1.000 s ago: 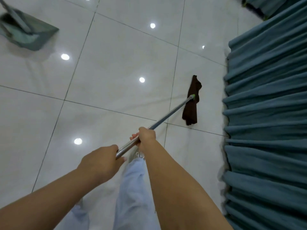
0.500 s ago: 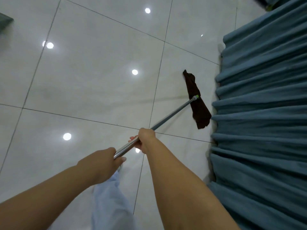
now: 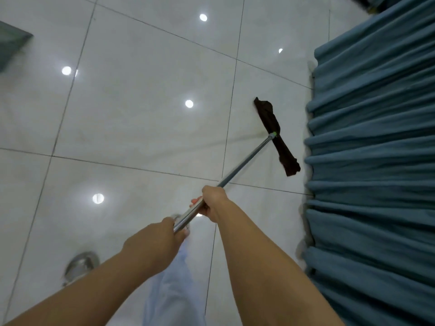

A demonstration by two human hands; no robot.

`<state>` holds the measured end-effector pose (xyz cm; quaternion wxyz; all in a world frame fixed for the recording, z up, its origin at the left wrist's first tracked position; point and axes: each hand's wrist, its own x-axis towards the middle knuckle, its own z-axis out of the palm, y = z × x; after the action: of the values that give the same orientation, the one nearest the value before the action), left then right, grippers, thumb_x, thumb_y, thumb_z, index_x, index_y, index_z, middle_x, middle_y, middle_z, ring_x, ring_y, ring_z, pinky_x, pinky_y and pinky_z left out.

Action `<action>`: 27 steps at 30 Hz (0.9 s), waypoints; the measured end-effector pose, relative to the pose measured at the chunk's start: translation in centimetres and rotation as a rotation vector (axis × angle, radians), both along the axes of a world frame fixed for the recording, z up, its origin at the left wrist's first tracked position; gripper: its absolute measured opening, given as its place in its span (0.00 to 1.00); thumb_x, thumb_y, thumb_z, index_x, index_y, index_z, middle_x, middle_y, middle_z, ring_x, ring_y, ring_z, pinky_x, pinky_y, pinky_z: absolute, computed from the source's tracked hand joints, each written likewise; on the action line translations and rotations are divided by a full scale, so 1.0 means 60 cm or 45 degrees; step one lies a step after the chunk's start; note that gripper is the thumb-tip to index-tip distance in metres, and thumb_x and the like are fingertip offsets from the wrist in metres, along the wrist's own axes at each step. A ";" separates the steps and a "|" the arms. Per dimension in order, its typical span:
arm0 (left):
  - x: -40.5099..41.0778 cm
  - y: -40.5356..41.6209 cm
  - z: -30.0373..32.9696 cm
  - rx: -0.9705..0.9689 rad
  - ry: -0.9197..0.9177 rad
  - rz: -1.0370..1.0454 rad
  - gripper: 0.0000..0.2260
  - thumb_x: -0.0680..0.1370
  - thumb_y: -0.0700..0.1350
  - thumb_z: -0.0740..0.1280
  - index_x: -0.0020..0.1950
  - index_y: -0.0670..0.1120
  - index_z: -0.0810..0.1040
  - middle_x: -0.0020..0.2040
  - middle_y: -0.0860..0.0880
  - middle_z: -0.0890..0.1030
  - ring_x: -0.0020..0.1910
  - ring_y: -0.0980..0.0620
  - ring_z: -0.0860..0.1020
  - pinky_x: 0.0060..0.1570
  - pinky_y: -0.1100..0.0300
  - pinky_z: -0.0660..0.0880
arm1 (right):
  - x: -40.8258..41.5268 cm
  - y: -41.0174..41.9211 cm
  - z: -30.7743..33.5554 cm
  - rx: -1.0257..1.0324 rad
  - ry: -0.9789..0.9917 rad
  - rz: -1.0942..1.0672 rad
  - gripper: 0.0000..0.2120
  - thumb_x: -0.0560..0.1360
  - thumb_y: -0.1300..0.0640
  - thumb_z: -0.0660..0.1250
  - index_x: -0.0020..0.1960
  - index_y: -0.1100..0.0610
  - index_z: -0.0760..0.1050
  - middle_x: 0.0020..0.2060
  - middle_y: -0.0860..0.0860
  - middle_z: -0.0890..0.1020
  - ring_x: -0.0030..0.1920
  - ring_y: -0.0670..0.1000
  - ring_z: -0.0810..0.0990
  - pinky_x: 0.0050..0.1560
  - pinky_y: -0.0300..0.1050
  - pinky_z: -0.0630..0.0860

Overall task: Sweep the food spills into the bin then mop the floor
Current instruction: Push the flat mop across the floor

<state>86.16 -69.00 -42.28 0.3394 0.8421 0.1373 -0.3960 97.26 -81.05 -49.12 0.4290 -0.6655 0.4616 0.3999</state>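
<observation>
The person is gripping the metal mop handle (image 3: 244, 158) with both hands: the left hand (image 3: 154, 245) is wrapping its fingers round the near end, and the right hand (image 3: 213, 202) is clamping the shaft just ahead of it, toward 1 o'clock. The handle is running out toward 1 o'clock to the dark brown mop cloth (image 3: 276, 135), which is lying flat on the glossy white tiled floor (image 3: 131, 109), just beside the pleated blue curtain (image 3: 376, 161) at 3 o'clock. A grey dustpan (image 3: 10, 47) is sitting at the 10 o'clock edge, well apart from the mop.
</observation>
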 end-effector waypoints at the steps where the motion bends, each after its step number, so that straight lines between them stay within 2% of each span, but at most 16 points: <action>1: -0.016 0.022 -0.001 0.021 0.010 0.003 0.16 0.79 0.62 0.53 0.39 0.52 0.61 0.35 0.55 0.72 0.32 0.58 0.70 0.28 0.62 0.61 | -0.015 0.021 -0.004 0.015 -0.001 -0.006 0.14 0.80 0.62 0.54 0.65 0.64 0.64 0.33 0.59 0.77 0.27 0.51 0.79 0.21 0.45 0.77; 4: -0.055 0.096 -0.004 0.112 -0.004 -0.025 0.16 0.78 0.63 0.54 0.40 0.52 0.64 0.35 0.53 0.73 0.34 0.53 0.73 0.31 0.59 0.65 | -0.053 0.092 -0.014 0.074 -0.008 -0.063 0.16 0.79 0.63 0.53 0.67 0.63 0.61 0.37 0.62 0.79 0.25 0.52 0.80 0.22 0.47 0.78; 7: -0.086 0.171 0.001 0.191 -0.016 -0.092 0.16 0.78 0.63 0.54 0.40 0.52 0.64 0.34 0.53 0.74 0.34 0.54 0.74 0.32 0.59 0.66 | -0.086 0.163 -0.017 0.128 -0.030 -0.123 0.18 0.79 0.63 0.52 0.68 0.63 0.60 0.50 0.66 0.80 0.21 0.52 0.80 0.20 0.46 0.77; 12: -0.103 0.216 0.007 0.256 0.010 -0.155 0.15 0.78 0.63 0.54 0.42 0.52 0.65 0.34 0.53 0.75 0.33 0.56 0.75 0.30 0.62 0.66 | -0.099 0.210 -0.017 0.172 0.021 -0.181 0.19 0.79 0.64 0.53 0.69 0.61 0.58 0.50 0.67 0.79 0.18 0.51 0.79 0.17 0.45 0.75; 16: -0.089 0.175 -0.015 0.169 0.046 -0.109 0.15 0.78 0.62 0.55 0.42 0.52 0.65 0.35 0.52 0.76 0.34 0.56 0.75 0.32 0.63 0.68 | -0.075 0.169 -0.027 0.111 0.080 -0.142 0.19 0.79 0.65 0.54 0.69 0.60 0.58 0.45 0.65 0.80 0.23 0.53 0.80 0.18 0.45 0.76; 20: -0.016 0.106 -0.054 0.162 0.046 -0.061 0.16 0.78 0.62 0.56 0.39 0.51 0.64 0.34 0.52 0.74 0.35 0.52 0.75 0.33 0.58 0.67 | 0.002 0.102 -0.051 0.107 0.017 -0.105 0.18 0.79 0.64 0.53 0.68 0.61 0.57 0.36 0.62 0.76 0.19 0.52 0.79 0.17 0.44 0.75; 24: 0.096 0.012 -0.081 0.139 0.018 -0.049 0.16 0.79 0.60 0.56 0.37 0.51 0.61 0.34 0.53 0.72 0.32 0.54 0.71 0.31 0.58 0.64 | 0.112 0.011 -0.066 0.096 -0.025 -0.056 0.17 0.80 0.62 0.53 0.68 0.62 0.58 0.35 0.62 0.77 0.20 0.51 0.79 0.20 0.47 0.78; 27: 0.145 -0.044 -0.093 0.147 -0.007 -0.031 0.17 0.79 0.60 0.55 0.37 0.51 0.60 0.34 0.53 0.72 0.31 0.56 0.70 0.28 0.60 0.61 | 0.164 -0.041 -0.070 0.071 -0.037 -0.026 0.16 0.80 0.62 0.54 0.68 0.62 0.60 0.40 0.62 0.79 0.23 0.52 0.80 0.19 0.45 0.77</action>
<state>94.87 -71.64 -47.84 0.2858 0.8630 0.1485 -0.3892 107.07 -83.54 -53.34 0.4580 -0.6543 0.4509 0.3984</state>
